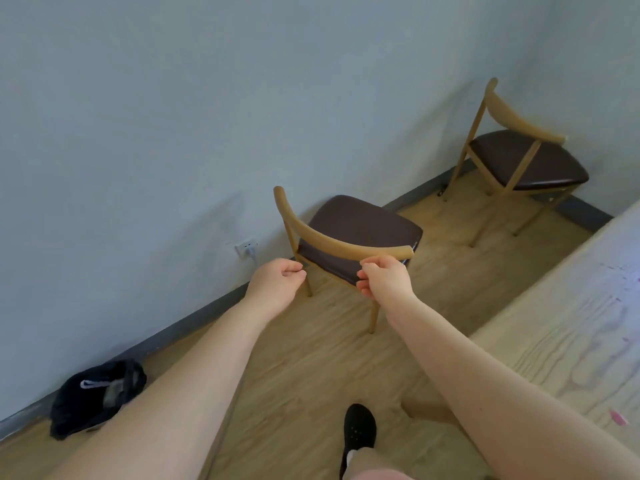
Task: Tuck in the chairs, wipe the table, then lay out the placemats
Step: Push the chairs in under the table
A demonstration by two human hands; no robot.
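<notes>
Fingers [367,271] of our right hand [386,277] curl just under the near chair's [349,233] backrest end, though we cannot tell if they grip it, while our left hand [277,278] hangs curled on nothing beside the frame. We see a black bag [97,396] slumped open by the wall, something grey inside. Both chairs, tan frames and dark brown seats, stand by the wall, the far chair [519,157] in the corner, well apart from the pale wood-grain surface [568,323] at our right.
</notes>
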